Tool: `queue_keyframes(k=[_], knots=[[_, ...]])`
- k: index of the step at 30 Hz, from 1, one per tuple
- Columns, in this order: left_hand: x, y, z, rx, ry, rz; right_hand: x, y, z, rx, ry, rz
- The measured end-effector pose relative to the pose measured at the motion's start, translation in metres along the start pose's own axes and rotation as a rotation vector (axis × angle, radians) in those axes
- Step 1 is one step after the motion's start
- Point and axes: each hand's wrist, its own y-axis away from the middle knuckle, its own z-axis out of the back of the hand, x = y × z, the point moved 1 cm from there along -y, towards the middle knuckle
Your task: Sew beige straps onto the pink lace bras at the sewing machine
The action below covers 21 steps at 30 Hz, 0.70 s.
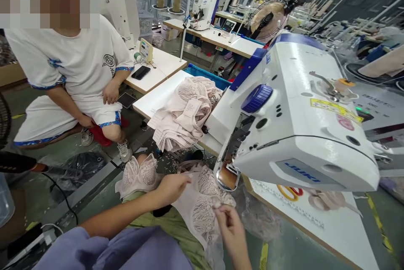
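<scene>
A pale pink lace bra [203, 215] lies across my lap, its band and cups spread out. My left hand [173, 188] has its fingers closed at the upper left edge of the fabric. My right hand [229, 223] pinches the lace edge at the right of the cups. Another pink lace bra [139, 175] rests on my knee, left of my left hand. Beyond my hands, a stack of pink bras [186, 118] hangs over the edge of a white table [172, 82].
A white sewing machine [303, 118] stands close on the right, above a table [341, 236] with scissors [288, 193] and fabric strips. A seated person in white [85, 68] is at the left. A phone [141, 73] lies on another table.
</scene>
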Motion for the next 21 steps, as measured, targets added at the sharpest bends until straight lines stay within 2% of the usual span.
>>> queue_keyframes(k=[2, 5, 8, 14, 16, 21], knots=[[-0.016, 0.003, 0.003, 0.09, 0.024, -0.079, 0.014, 0.01, -0.027, 0.17, -0.002, 0.027], [-0.034, 0.011, 0.008, 0.209, -0.035, -0.149, 0.028, 0.017, -0.044, 0.253, -0.011, 0.064], [-0.04, 0.016, 0.006, 0.3, -0.144, -0.185, 0.032, 0.02, -0.048, 0.3, 0.015, 0.074], [-0.037, 0.016, 0.001, 0.315, -0.14, -0.15, 0.029, 0.025, -0.046, 0.366, 0.077, 0.034], [-0.037, 0.017, 0.001, 0.315, -0.126, -0.149, 0.028, 0.027, -0.046, 0.368, 0.081, 0.024], [-0.035, 0.02, -0.006, 0.308, -0.102, -0.185, 0.037, 0.03, -0.047, 0.197, 0.08, 0.131]])
